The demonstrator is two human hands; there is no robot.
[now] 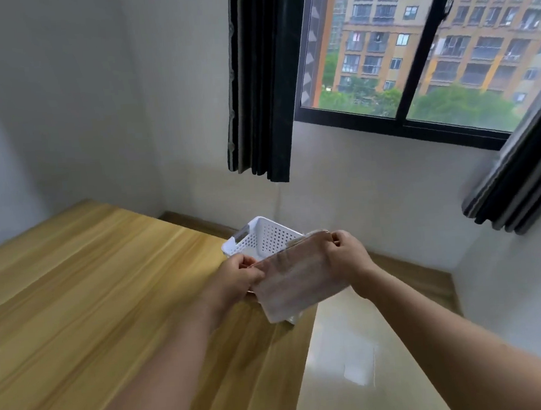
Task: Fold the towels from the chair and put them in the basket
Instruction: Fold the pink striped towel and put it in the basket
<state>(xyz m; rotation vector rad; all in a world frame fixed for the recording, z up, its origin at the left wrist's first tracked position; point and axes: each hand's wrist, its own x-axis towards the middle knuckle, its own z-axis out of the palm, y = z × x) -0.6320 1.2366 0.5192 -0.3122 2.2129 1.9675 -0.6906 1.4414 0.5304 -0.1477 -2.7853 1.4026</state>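
Note:
A folded beige towel (295,281) hangs in the air between my two hands, just in front of the basket. My left hand (237,279) pinches its upper left corner. Gripping the upper right corner is my right hand (346,252). The white perforated plastic basket (258,236) stands at the far right corner of the wooden table, partly hidden behind the towel. What lies inside the basket cannot be seen. The chair is out of view.
The wooden table (93,297) spreads across the left and bottom. Its right edge drops to a glossy floor (353,359). Dark curtains (258,77) hang beside a window (411,44) ahead, and another curtain (517,181) hangs at the right.

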